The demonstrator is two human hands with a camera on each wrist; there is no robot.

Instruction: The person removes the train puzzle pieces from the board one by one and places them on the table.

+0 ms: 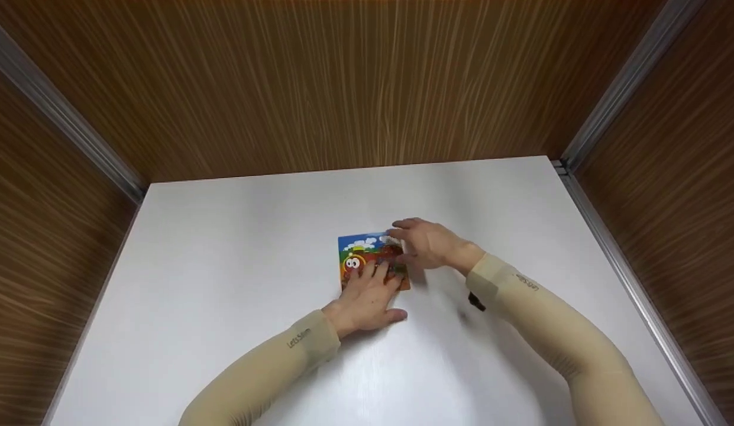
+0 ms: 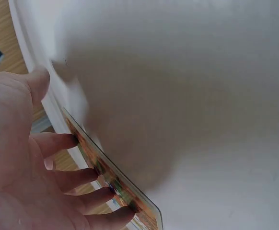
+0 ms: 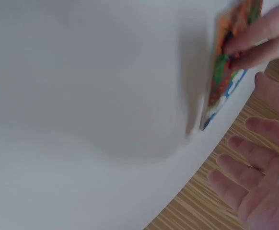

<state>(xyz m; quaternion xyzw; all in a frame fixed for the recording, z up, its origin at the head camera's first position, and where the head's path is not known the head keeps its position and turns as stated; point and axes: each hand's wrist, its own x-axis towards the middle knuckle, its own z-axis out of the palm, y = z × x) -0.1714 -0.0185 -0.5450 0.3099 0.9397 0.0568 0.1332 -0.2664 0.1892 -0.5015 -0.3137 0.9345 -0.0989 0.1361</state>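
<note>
A small square picture board point(image 1: 359, 244), printed with a cartoon face, white clouds and blue sky, lies flat on the white table point(image 1: 236, 254). My left hand point(image 1: 365, 300) rests on its near part with fingers spread; in the left wrist view the fingertips touch the printed face of the board point(image 2: 125, 187), and the thumb sticks out to the side. Over the board's right edge is my right hand point(image 1: 430, 242), fingers loosely extended. In the right wrist view this right hand point(image 3: 259, 163) shows nothing in its grasp, beside the board point(image 3: 226, 81). Part of the picture is hidden under the fingers.
Wood-grain panels point(image 1: 355, 83) enclose the table at the back and on both sides, with metal rails point(image 1: 615, 77) at the corners. Light sleeves cover both forearms. A small dark piece point(image 1: 477, 302) shows beneath the right sleeve's cuff.
</note>
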